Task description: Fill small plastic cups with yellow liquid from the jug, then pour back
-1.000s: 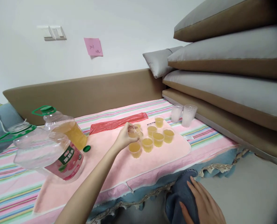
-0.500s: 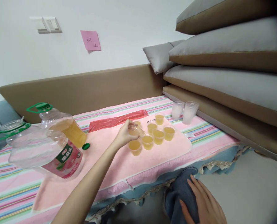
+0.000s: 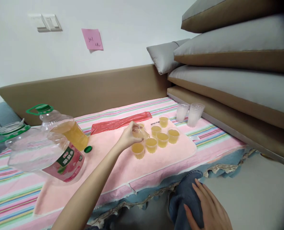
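Note:
My left hand (image 3: 130,135) is closed around a small clear plastic cup (image 3: 144,132), which is tilted to the right above the other cups. Several clear cups of yellow drink stand close together below and beside it; a front cup (image 3: 138,150), a middle cup (image 3: 151,145) and a back cup (image 3: 163,121) are among them. Another filled cup is partly hidden behind my left fingers. My right hand (image 3: 209,206) holds nothing and lies on my denim-covered knee (image 3: 188,195), its fingers apart.
A pink mat (image 3: 113,166) lies under the cups. At left stand a large, nearly clear jug (image 3: 36,153), a jug with yellow drink (image 3: 67,129) and a green cap (image 3: 87,149). Behind is a red plastic bag (image 3: 120,122); stacked cups (image 3: 196,115) stand near cushions (image 3: 233,80).
The view has shifted slightly. My left hand keeps the tilted cup over nearly the same spot, and my right hand has stayed on the knee.

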Demonstrator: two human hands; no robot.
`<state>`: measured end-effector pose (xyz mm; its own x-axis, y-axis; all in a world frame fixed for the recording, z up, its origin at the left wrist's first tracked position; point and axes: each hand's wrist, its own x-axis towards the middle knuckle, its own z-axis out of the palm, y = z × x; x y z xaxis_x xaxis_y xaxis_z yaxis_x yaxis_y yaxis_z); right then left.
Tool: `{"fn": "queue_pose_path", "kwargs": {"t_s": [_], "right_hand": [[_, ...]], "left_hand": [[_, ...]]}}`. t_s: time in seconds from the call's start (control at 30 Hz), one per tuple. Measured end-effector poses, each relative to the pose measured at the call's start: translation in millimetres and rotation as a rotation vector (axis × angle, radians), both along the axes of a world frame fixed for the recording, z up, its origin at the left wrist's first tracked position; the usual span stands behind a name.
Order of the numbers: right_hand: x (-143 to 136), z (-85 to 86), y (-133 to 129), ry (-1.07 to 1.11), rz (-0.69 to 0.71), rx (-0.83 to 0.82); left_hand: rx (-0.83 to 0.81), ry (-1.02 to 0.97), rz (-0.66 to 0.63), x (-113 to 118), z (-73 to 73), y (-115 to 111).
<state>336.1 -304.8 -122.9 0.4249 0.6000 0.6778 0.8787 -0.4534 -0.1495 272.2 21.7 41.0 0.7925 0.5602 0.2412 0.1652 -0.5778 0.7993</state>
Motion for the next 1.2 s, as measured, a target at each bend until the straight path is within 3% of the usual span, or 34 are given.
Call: {"fn": "queue_pose_path", "kwargs": {"t_s": [0.37,0.93,1.2], "right_hand": [[0,-0.7,0,0.010,0.003,0.013],[-1,1.0,-2,0.021,0.003,-0.001],[-1,-1.0,-1,0.031,-0.013,0.002]], "left_hand": [[0.000,-0.009,-0.010,2,5.2,-3],[0.012,0.001,-0.013,1,2.0,1],[0.008,0.007,-0.005,-7,6.7,0]]}}
